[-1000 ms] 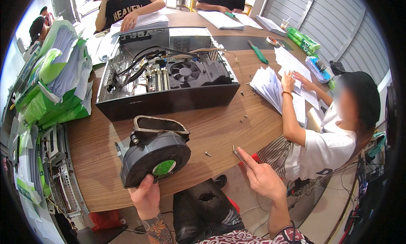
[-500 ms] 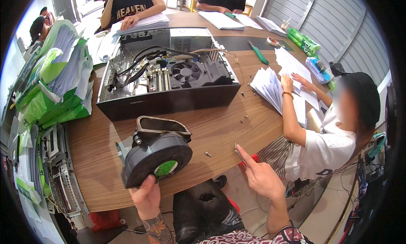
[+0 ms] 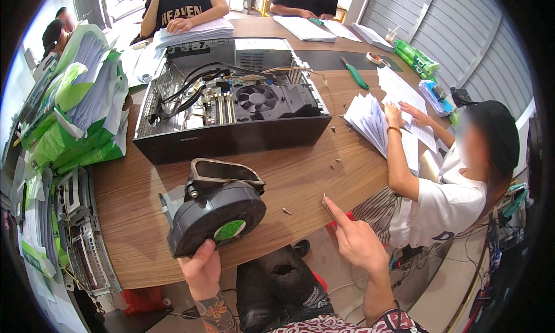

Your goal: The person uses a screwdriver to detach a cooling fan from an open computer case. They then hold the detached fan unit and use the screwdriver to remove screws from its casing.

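Observation:
My left hand (image 3: 201, 266) grips a round black blower fan (image 3: 211, 216) with a metal duct (image 3: 224, 173) on top and a green label, holding it at the table's front left. My right hand (image 3: 358, 246) is closed on a slim metal piece (image 3: 328, 207) at the front edge, index finger stretched along it; exactly what it is I cannot make out. A loose screw (image 3: 285, 210) lies between my hands, more screws (image 3: 338, 160) farther back. Behind the blower stands an open black computer case (image 3: 231, 131) with a cooling fan (image 3: 254, 100) and cables inside.
Paper piles in green wrappers (image 3: 75, 125) and metal parts (image 3: 92, 235) crowd the left. At right a seated person (image 3: 439, 206) handles papers (image 3: 367, 122). Green-handled tool (image 3: 355, 76) and tape roll (image 3: 373, 57) lie behind. More people (image 3: 179, 12) sit across the wooden table (image 3: 277, 177).
The view and everything in it has shifted very slightly rightward, the blower a little more. My hands keep almost the same pose and grip.

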`<state>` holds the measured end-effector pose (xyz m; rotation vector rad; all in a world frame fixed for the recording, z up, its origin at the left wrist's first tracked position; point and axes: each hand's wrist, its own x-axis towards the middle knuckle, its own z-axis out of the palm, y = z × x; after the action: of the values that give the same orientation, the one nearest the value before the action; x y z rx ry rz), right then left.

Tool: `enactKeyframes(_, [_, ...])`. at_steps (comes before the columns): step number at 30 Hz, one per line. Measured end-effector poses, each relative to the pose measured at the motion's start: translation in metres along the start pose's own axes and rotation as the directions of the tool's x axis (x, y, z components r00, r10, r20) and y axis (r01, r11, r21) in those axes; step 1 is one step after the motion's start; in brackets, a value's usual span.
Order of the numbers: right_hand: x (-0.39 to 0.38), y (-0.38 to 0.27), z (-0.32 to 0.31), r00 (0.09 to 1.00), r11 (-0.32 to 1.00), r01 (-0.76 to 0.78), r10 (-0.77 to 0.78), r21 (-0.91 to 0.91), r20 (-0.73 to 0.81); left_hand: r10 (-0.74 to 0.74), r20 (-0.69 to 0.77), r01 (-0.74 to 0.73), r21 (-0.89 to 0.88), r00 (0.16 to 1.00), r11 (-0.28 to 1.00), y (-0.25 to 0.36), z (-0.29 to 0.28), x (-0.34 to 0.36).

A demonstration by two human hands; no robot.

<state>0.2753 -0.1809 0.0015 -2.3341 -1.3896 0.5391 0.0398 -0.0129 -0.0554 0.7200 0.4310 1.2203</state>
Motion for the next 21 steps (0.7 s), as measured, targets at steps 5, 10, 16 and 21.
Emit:
enactKeyframes(5, [0.001,0.001,0.001,1.0,1.0,-0.012,0.012,-0.02,-0.009,-0.004,-0.036,0.004,-0.004,0.999,1.0,-0.003,-0.003,0.0])
enactKeyframes(10, [0.004,0.001,0.004,1.0,1.0,-0.021,0.021,-0.014,-0.007,0.0,-0.033,0.0,0.013,0.999,1.0,0.002,-0.003,0.001])
enactKeyframes(16, [-0.002,-0.015,-0.009,0.998,0.964,0.034,-0.048,0.263,0.047,-0.02,-0.002,0.02,-0.019,1.0,1.0,0.002,0.002,0.002])
enactKeyframes(21, [-0.004,-0.052,-0.026,0.964,0.862,0.097,-0.206,0.498,0.169,-0.065,-0.027,0.064,-0.027,0.998,0.998,0.007,0.015,0.002])
